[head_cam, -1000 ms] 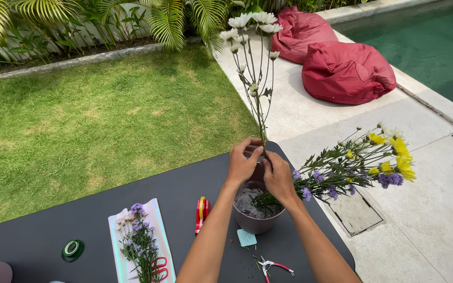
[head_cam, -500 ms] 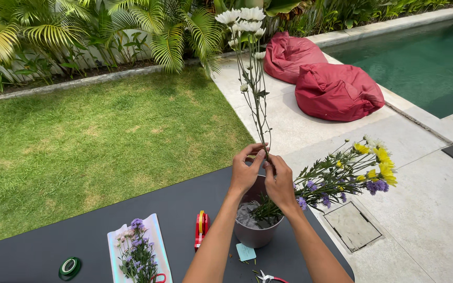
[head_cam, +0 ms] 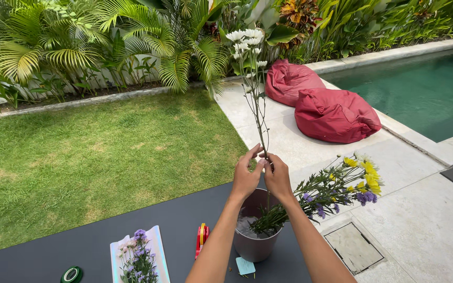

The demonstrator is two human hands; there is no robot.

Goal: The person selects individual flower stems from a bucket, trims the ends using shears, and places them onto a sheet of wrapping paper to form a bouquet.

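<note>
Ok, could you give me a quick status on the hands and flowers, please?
Left hand and right hand both pinch the white flower stem, upright over the pot. Nothing blocking.

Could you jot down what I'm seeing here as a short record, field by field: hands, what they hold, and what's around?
Left hand: left hand pinches the tall stem of white flowers low down
Right hand: right hand grips the same stem beside it
Under the hands: grey pot with yellow and purple flowers leaning out to the right
Surface: dark table
Also on the table: purple flowers on a white tray, red clippers, green tape roll
Background: lawn, palms, red beanbags, pool
</note>
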